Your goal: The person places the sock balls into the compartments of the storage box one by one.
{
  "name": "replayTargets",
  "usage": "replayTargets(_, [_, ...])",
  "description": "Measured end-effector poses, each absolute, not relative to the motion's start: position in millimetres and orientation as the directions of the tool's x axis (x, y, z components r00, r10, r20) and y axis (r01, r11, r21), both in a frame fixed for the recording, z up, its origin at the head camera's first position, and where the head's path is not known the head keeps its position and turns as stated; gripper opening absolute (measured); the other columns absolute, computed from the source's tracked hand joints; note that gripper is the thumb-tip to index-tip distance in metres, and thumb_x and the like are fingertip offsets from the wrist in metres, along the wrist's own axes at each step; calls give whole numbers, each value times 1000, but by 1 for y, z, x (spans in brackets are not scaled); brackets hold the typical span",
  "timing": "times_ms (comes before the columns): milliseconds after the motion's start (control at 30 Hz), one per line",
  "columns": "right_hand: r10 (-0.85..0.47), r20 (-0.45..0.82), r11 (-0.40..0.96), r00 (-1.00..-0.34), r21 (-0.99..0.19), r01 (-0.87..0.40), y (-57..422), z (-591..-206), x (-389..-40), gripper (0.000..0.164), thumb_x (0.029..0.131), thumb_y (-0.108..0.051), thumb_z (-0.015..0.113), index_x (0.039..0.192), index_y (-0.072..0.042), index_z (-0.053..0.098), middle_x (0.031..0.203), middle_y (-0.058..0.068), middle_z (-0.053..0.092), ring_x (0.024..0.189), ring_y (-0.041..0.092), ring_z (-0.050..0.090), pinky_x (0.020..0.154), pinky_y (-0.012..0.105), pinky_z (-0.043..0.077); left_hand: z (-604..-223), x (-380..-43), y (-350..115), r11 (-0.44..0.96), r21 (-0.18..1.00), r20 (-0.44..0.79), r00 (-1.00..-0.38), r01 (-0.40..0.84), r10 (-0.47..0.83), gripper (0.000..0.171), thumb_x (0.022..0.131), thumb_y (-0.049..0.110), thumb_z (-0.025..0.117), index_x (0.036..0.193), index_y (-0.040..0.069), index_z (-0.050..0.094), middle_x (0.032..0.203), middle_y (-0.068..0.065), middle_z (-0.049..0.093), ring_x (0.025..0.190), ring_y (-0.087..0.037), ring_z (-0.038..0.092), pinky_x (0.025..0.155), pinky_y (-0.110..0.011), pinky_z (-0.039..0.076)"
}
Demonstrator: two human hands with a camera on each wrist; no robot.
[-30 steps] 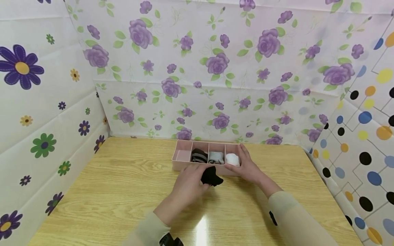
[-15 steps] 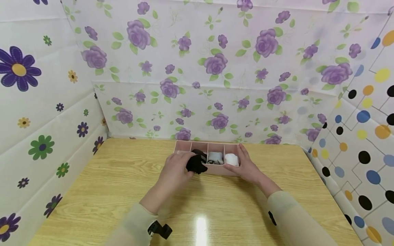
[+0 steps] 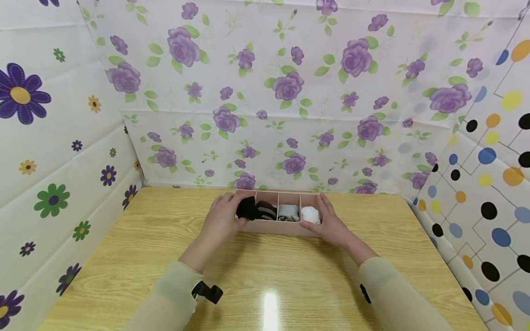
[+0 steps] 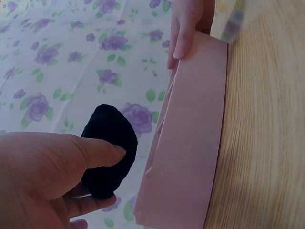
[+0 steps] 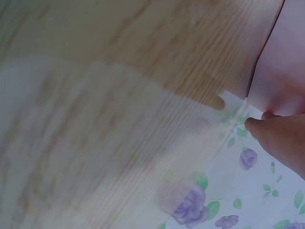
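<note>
A pink divided storage box (image 3: 285, 228) sits near the back of the table. My left hand (image 3: 221, 215) pinches a rolled black sock (image 3: 247, 208) over its leftmost compartment. In the left wrist view, thumb and fingers press the black sock (image 4: 109, 131) from both sides, above the box's rim. My right hand (image 3: 331, 226) holds the box's right end, thumb at the front wall and fingers along the end wall. The other compartments hold a dark striped sock roll (image 3: 266, 210), a grey sock roll (image 3: 288, 212) and a white sock roll (image 3: 310, 214).
The wood-grain table (image 3: 248, 276) stretches in front of the box. Behind stands a flower-print cloth wall (image 3: 265, 151); a daisy-print cloth (image 3: 83, 161) hangs at left and a dotted cloth (image 3: 476, 193) at right.
My left hand has carried the black sock leftward and back, from before the box's middle to over the leftmost compartment. The right hand has stayed on the box's right end.
</note>
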State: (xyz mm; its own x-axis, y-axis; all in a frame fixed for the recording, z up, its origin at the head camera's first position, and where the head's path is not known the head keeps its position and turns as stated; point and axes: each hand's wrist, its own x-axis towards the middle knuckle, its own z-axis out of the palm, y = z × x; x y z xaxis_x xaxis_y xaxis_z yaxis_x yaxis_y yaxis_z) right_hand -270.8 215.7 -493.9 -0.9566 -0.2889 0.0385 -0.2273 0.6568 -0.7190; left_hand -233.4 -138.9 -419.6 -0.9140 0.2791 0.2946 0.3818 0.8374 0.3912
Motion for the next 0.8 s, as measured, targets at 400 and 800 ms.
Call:
replayTargets(400, [-286,30,654,-958,-724,-218,215,-493,-271,121,103,-61,74,177,-12,-9,184,12,-16,161,53,25,120,69,40,-428,-260,-153,810,459,296,-923,364,246,63,96,1,84,154,5,60,142,-25,58,129,-45,61,104,-62,56])
replayTargets(800, [-284,32,651,-958,-728,-217,215,-494,-271,121,103,-60,74,177,-12,-8,184,11,-17,161,53,25,119,68,41,-435,-276,-151,823,407,319,-906,396,279,60,92,-5,84,148,1,63,141,-26,66,132,-49,60,115,-61,48])
